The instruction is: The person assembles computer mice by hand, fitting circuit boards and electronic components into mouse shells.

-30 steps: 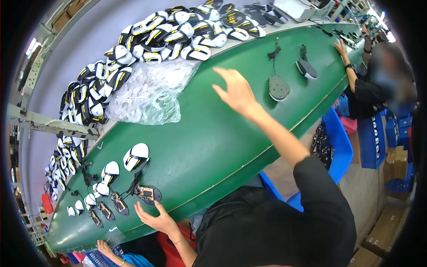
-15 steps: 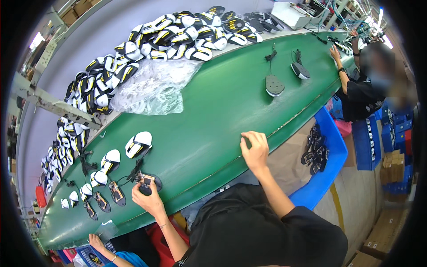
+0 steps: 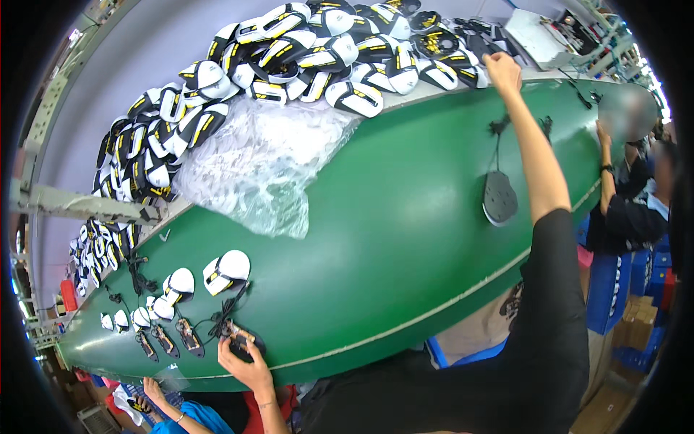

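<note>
At the near left of the green belt, my left hand point(image 3: 248, 369) grips a computer mouse base point(image 3: 253, 350). Its circuit board faces up, and a black cable point(image 3: 220, 318) bunches beside it. My right arm stretches across the belt to the far side. There my right hand point(image 3: 504, 74) has its fingers drawn together at dark parts point(image 3: 478, 47) beside the heap; what they grip is too small to make out. A white-and-black mouse top shell point(image 3: 227, 273) lies just beyond the left hand's base.
White-and-black mouse shells point(image 3: 285, 50) are heaped along the far ledge, beside a crumpled clear plastic sheet point(image 3: 267, 166). More shells and open bases point(image 3: 189, 338) line the belt at left. A corded mouse point(image 3: 499, 199) lies underside up at right. Co-workers sit at both ends.
My right hand has swung from the belt's near edge out to the heap's right end. My left hand remains on the mouse base. The view has shifted, and the corded mouse appears farther right.
</note>
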A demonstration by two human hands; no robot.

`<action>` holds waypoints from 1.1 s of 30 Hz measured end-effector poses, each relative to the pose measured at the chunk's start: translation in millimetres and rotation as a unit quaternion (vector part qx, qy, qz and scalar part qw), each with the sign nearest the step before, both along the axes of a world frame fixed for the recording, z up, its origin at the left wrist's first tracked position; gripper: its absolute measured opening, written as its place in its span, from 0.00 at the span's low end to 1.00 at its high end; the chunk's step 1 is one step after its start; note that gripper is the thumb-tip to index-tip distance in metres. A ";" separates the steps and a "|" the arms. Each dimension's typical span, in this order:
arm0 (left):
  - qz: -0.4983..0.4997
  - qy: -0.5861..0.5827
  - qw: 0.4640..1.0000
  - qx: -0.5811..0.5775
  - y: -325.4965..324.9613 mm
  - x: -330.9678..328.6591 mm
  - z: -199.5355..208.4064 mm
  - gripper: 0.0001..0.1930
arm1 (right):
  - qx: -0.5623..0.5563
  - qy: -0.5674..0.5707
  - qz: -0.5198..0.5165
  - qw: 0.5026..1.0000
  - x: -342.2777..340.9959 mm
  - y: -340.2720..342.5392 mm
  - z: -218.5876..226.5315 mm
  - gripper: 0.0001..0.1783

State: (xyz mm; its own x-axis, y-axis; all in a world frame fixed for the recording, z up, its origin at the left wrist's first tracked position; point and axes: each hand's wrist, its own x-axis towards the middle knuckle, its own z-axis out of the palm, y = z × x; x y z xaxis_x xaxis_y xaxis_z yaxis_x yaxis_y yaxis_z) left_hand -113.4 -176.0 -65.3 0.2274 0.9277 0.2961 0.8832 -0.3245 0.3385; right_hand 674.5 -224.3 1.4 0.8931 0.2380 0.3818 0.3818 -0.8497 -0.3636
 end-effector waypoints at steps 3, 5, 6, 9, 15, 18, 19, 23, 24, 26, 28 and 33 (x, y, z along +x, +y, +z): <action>0.022 0.011 1.000 -0.003 -5.3 -16.0 13.1 0.24 | -0.026 0.099 -0.054 0.993 43.1 64.1 11.6 0.40; 0.008 0.001 1.000 -0.024 -2.8 -9.2 3.0 0.24 | -0.114 0.173 -0.056 0.977 107.4 56.0 9.1 0.43; 0.008 0.013 0.999 -0.032 -3.1 -7.7 4.2 0.24 | -0.143 0.163 -0.039 0.975 121.3 56.1 -0.2 0.42; 0.012 0.010 0.999 -0.049 -1.8 -6.5 3.3 0.24 | 0.004 0.172 0.005 0.985 146.0 34.6 -13.4 0.40; -0.001 0.040 0.999 -0.035 -0.5 -9.0 8.3 0.24 | -0.153 0.053 0.044 0.986 28.4 -83.9 56.4 0.41; -0.002 0.038 0.999 -0.016 -1.5 -7.7 16.7 0.23 | -0.152 0.149 0.029 0.977 -55.4 -134.4 50.3 0.39; -0.006 0.046 0.999 -0.016 -0.6 -7.3 16.8 0.23 | -0.137 0.136 0.049 0.980 -81.5 -148.5 47.4 0.39; -0.021 0.053 0.998 -0.023 1.4 -7.1 15.4 0.23 | -0.191 0.135 0.097 0.967 -148.0 -178.8 40.4 0.39; -0.023 0.052 0.998 -0.022 1.2 -7.8 15.5 0.23 | -0.210 0.181 0.106 0.955 -151.2 -177.7 43.2 0.39; -0.008 0.041 0.998 -0.055 0.5 -10.4 17.5 0.25 | -0.163 0.103 0.162 0.968 -125.0 -170.5 43.8 0.38; -0.010 0.043 0.998 -0.052 1.4 -12.6 18.0 0.25 | -0.096 0.059 0.145 0.983 -71.7 -136.3 39.9 0.30; -0.023 0.050 0.998 -0.038 -0.7 -19.2 10.3 0.24 | -0.145 -0.214 0.187 0.948 133.2 -68.8 -9.1 0.38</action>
